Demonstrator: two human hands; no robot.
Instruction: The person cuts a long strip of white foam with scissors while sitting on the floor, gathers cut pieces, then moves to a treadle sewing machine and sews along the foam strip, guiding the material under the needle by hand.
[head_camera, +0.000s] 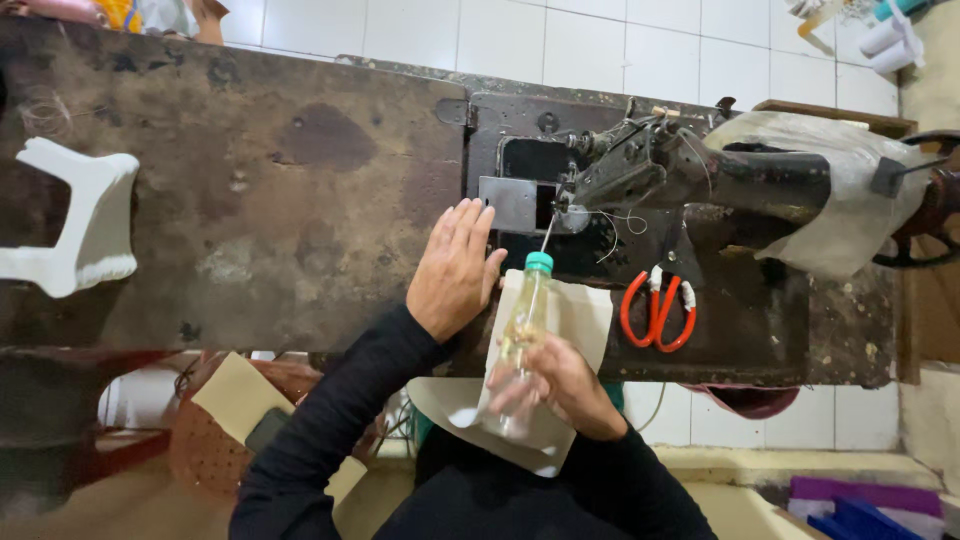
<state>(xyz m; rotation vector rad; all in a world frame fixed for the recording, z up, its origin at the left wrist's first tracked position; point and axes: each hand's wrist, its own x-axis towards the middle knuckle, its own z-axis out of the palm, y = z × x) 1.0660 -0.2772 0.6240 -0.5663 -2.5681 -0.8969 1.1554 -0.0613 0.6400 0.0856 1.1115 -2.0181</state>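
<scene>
Bottle (524, 330): clear plastic, green cap, tilted up toward the sewing machine (690, 175), over a pale sheet (585, 320) at the table (250, 190) edge.
Right hand (560, 385): fingers wrapped round the bottle's lower half.
Left hand (455, 270): flat on the table, fingers together, just left of the needle plate (510, 203).
Scissors (658, 310): red-handled, lying right of the bottle.

Long black sleeves to wrists, black top; hands bare, no rings or gloves visible.
</scene>
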